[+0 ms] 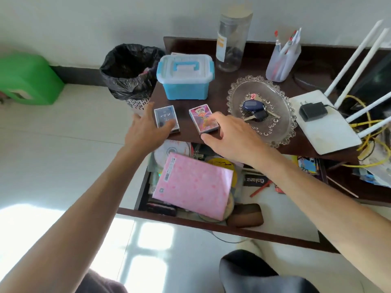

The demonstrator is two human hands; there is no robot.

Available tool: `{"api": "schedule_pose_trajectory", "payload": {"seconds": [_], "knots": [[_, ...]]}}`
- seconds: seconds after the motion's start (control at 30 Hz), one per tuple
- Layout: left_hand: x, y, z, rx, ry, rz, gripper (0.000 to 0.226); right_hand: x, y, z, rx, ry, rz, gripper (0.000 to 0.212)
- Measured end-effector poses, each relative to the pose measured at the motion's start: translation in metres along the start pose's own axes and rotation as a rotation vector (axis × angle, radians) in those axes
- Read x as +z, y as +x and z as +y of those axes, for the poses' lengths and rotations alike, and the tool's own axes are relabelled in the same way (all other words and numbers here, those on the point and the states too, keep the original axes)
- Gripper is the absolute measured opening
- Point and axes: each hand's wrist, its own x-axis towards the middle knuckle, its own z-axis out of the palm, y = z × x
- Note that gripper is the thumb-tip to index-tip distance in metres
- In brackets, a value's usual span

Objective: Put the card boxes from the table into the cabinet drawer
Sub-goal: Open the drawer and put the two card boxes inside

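Two card boxes lie flat near the front edge of the dark wooden table (215,102). The dark blue card box (165,116) is on the left and the pink and purple card box (202,119) on the right. My left hand (146,132) hovers over the near end of the blue box, fingers spread, not gripping. My right hand (230,136) reaches over the pink box, fingertips and thumb at its near right corner, fingers apart. Below the table edge the cabinet drawer (190,220) stands pulled out, full of items.
A blue lidded storage box (186,79), a glass jar (231,39), a pen cup (282,60), a glass dish with keys (262,111) and a white router (325,123) stand on the table. A pink notebook (192,185) and discs lie in the drawer. A black-bagged bin (131,72) stands at left.
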Motion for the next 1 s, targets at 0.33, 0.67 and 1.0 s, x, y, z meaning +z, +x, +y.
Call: {"api": "schedule_pose_trajectory", "payload": {"seconds": [0.33, 0.67, 1.0], "knots": [[0.015, 0.042, 0.028, -0.109, 0.164, -0.201, 0.092, 0.03, 0.078, -0.011, 0.119, -0.372, -0.141, 0.079], [0.018, 0.038, 0.026, -0.042, 0.175, -0.112, 0.082, 0.036, 0.094, -0.006, 0.138, -0.239, -0.137, 0.076], [-0.001, -0.056, 0.016, 0.235, -0.214, -0.157, 0.07, -0.011, -0.047, 0.011, 0.001, 0.126, -0.027, 0.052]]}}
